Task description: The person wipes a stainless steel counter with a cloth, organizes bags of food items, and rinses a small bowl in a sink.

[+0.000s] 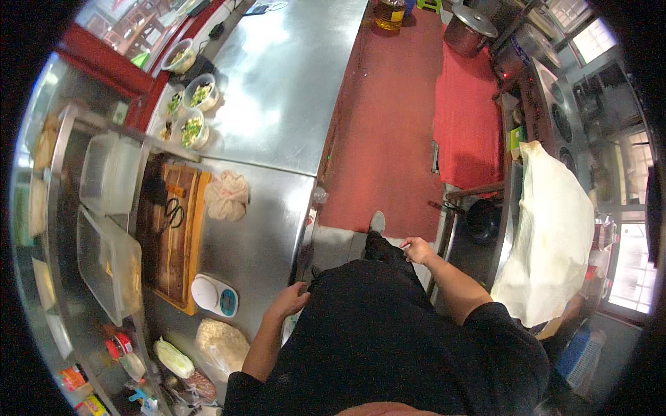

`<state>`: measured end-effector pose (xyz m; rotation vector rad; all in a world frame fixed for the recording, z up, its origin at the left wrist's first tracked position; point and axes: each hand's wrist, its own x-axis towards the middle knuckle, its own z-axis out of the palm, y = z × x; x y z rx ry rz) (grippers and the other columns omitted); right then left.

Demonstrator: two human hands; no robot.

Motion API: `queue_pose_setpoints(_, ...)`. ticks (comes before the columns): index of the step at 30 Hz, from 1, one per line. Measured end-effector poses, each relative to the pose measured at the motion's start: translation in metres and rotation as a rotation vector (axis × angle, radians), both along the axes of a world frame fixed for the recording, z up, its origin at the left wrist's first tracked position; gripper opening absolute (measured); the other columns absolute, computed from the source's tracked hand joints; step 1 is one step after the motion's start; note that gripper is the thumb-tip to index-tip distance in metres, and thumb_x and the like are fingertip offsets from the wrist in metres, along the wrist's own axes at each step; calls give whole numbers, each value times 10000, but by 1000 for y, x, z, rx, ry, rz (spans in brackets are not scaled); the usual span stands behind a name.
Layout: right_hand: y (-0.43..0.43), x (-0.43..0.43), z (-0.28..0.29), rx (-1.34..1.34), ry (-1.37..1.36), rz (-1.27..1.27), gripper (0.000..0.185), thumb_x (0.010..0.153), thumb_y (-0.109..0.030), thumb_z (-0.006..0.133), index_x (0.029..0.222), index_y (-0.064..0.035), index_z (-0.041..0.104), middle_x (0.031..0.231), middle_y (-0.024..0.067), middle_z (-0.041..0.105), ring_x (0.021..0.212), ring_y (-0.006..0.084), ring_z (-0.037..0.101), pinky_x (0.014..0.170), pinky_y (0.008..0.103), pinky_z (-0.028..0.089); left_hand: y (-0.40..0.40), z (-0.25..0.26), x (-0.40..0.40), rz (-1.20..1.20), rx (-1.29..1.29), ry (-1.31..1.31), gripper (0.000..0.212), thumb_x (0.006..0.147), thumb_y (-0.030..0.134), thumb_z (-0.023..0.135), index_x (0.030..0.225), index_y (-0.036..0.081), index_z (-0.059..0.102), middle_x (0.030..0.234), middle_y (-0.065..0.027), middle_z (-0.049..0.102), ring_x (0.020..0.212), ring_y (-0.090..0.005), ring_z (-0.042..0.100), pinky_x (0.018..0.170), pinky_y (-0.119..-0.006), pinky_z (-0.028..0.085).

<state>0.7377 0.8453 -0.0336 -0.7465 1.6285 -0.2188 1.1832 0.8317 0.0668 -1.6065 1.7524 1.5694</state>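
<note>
My left hand (289, 301) hangs beside the front edge of the stainless steel counter (255, 244), its thumb apart from the fingers and nothing seen in it. In front of my right hip is my right hand (418, 250), fingers loosely bent, with no object visible in it. On the counter to my left lie a white digital kitchen scale (214, 295), a crumpled pale cloth (227, 195) and a wooden board (179, 260) in a raised frame. Black-handled scissors (174, 212) rest on this board. A clear bag of pale crumbly food (222, 346) sits nearer me.
Plastic bowls of chopped food (193, 129) line the counter's far left. Red matting (387, 130) covers the aisle floor, with an oil jug (390, 14) at its far end. A lidded pot (470, 30) and a large whitish sheet (551, 239) are on the right.
</note>
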Motion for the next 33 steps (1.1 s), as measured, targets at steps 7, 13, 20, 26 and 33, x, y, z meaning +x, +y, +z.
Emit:
queue_pose_setpoints(7,-35,-129,-47,85,-63,-306,293,830,59,413,1047,-3,600,723,96,605,528,168,581,448,317,484,-38,-63,-62,808,227,182,350,949,216,497,1244,33,546,915,-53,625,721,-161,591,649,-280,488)
queue_pose_setpoints(13,-64,-223,-57,-22,-160,-552,215,807,28,396,852,-18,600,636,60,556,430,143,459,362,295,362,-69,-91,-103,661,146,63,288,944,239,517,1156,64,602,903,-43,621,716,-137,583,602,-287,474)
queue_pose_setpoints(20,-90,-228,-69,-140,17,-596,181,850,-272,591,812,-107,655,643,13,569,525,116,464,462,279,362,-166,-123,-142,635,178,87,281,923,241,533,1109,63,646,902,-56,654,737,-152,613,599,-296,489)
queue_pose_setpoints(26,-124,-232,-81,81,110,-385,273,897,-314,602,817,-55,628,658,58,599,509,115,498,437,284,394,-307,-123,-230,524,105,102,275,927,204,533,1123,35,629,832,-54,638,666,-148,586,569,-283,480)
queue_pose_setpoints(33,-187,-274,-54,278,211,-666,230,884,-258,619,849,-31,642,694,77,625,548,137,539,476,314,426,-512,-115,-342,212,-1,192,269,910,157,528,1110,3,623,802,-38,623,667,-109,551,588,-258,443)
